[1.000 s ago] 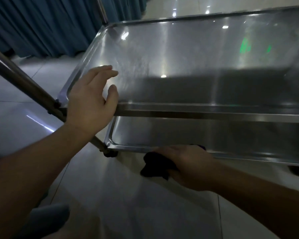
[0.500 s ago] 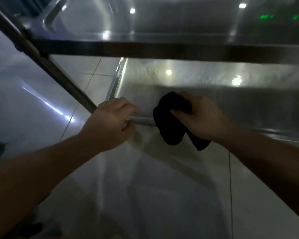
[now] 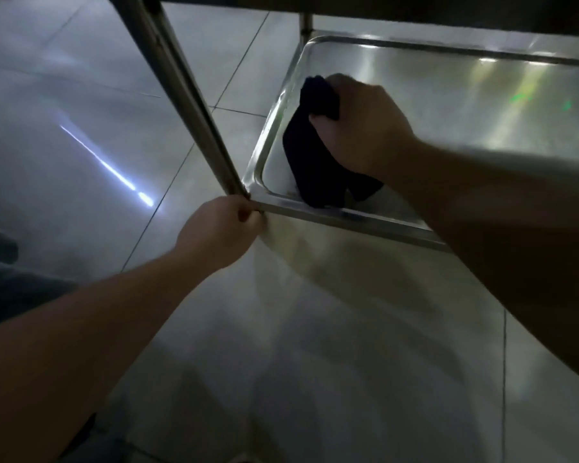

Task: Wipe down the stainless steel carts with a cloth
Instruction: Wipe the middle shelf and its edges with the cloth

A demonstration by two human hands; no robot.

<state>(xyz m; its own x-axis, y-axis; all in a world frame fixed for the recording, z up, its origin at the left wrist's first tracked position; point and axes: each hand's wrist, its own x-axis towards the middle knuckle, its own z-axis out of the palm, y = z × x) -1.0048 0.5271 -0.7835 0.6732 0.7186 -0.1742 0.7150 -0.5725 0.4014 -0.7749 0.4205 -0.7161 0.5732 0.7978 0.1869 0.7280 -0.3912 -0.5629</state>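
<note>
Reaching forward with both bare forearms. Left hand [image 3: 219, 230] curling its fingers around the near-left corner of the cart's lower shelf [image 3: 348, 216], knuckles up. Right hand [image 3: 361, 128] gripping the dark cloth [image 3: 310, 155], pressing it down inside the shelf's left edge.

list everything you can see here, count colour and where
cart lower shelf: one, silver steel, upper right, rimmed tray
cart leg: one, silver tube, slanting from top centre down to the shelf's near corner
rear post: one, silver, at the shelf's far corner
cloth: one, dark, on the shelf's left end
floor: pale glossy tiles, with a bright streak at left
left hand: one, grips the shelf's near corner by the leg
right hand: one, holds the cloth against the shelf
</note>
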